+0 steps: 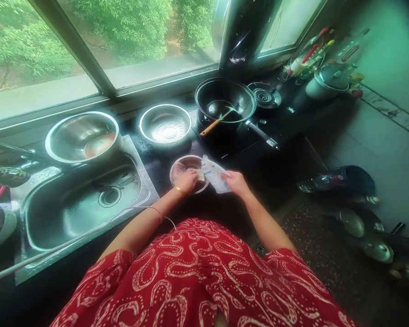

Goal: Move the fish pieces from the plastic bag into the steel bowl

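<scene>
Glass bowl (190,172) sits on the dark counter (225,150) directly ahead; the left hand (187,181) rests over its near rim, the right hand (236,183) just beside it grips a plastic packet (214,175) whose long axis angles toward the bowl

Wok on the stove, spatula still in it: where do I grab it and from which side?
Take the wok by its long dark handle, which sticks out from the rim toward you and to the right. Come in from the front right with the right hand and close your grip around mid-handle. The wooden-handled spatula leans out on the left, so avoid that side.
</scene>
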The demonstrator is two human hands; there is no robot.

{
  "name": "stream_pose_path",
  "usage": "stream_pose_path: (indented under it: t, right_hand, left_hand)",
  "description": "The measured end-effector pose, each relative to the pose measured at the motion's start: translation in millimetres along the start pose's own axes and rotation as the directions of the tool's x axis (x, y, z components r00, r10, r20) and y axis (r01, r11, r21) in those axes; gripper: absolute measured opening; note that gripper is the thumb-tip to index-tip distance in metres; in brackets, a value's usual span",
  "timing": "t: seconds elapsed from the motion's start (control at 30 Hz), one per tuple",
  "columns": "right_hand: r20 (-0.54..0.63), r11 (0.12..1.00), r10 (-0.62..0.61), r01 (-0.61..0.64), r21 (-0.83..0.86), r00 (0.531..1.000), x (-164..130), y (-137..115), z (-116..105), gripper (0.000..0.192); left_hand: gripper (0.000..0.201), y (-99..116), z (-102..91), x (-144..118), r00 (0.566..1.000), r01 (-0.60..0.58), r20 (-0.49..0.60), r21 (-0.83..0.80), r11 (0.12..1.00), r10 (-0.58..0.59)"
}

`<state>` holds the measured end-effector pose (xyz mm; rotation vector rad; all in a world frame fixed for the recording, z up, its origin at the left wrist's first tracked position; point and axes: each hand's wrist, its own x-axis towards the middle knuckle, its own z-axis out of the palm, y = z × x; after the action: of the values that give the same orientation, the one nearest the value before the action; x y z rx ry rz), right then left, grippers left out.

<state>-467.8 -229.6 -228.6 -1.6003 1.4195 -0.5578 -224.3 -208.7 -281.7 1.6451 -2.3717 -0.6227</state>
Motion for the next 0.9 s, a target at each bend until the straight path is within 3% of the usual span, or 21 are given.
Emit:
stream_pose_path:
  t: [0.17, 0.37, 0.5, 0.67, 0.73, 0.9]
  right_hand:
    - [0.019, 0.987, -0.078, 0.080, -0.137, 0.997, 5.6, -1.3, -5.2, 0.041]
    - [0.042, 0.975, -0.091, 0.098, -0.201, 0.995, 3.6, -0.3, -14.2, 0.040]
    - [0.019, 0.977, -0.087, 0.089, -0.196, 0.996, -0.8, 2.2, -18.4, 0.041]
    - [-0.012, 0.986, -0.076, 0.073, -0.150, 0.997, -4.5, 2.6, -16.6, 0.044]
    - [-0.009, 0.991, -0.068, 0.066, -0.117, 0.998, -4.8, 1.8, -12.2, 0.045]
    - [0.024, 0.997, -0.059, 0.061, -0.048, 0.998, -0.4, -4.1, 4.6, 0.044]
  left_hand:
    - [0.032, -3.3, 8.6, -15.5, 0.998, 0.033, -0.055, 0.058, 0.998, -0.030]
    - [0.040, -6.1, 22.6, -8.5, 0.996, 0.006, -0.090, 0.088, 0.996, 0.002]
    - [0.049, -0.9, 25.4, 7.1, 0.999, -0.046, 0.016, 0.149, 0.988, 0.044]
    - [0.042, 4.4, 20.2, 16.1, 0.971, -0.208, 0.152, 0.173, 0.963, 0.183]
    - [0.044, 2.2, 13.3, 6.9, 0.984, -0.163, 0.113, 0.211, 0.964, 0.142]
    - [0.041, -4.2, -17.1, -31.6, 0.991, 0.131, -0.082, 0.333, 0.934, -0.110]
